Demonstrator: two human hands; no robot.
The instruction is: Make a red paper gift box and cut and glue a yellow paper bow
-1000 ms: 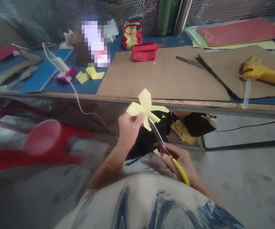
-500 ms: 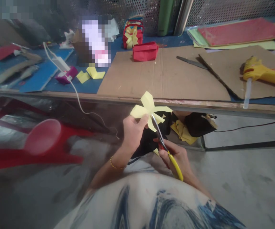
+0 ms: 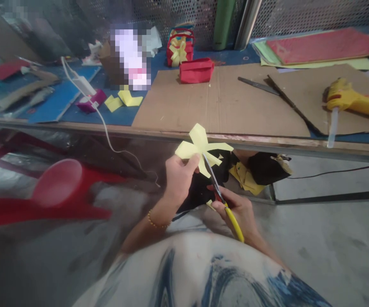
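Observation:
My left hand (image 3: 180, 177) pinches a yellow paper flower (image 3: 197, 138) between thumb and fingers, just in front of the table edge. Several petals fan out from its middle. Yellow-handled scissors (image 3: 232, 219) are in my right hand (image 3: 240, 209), their blades pointing up and to the left. The blade tips reach the flower near its centre, between lower petals. Part of the right hand's grip is hidden behind the handle.
Cardboard (image 3: 178, 111) covers the table's middle, bearing a small red paper box (image 3: 196, 70) and a knife-like blade (image 3: 258, 85). A yellow glue gun (image 3: 347, 97) lies at the right. Folded yellow papers (image 3: 123, 99) lie left. A red stool (image 3: 56, 183) stands below.
The scissors' handle has shifted slightly left and the blades look more closed together at the flower. My left hand keeps its hold on the flower. The view has shifted slightly.

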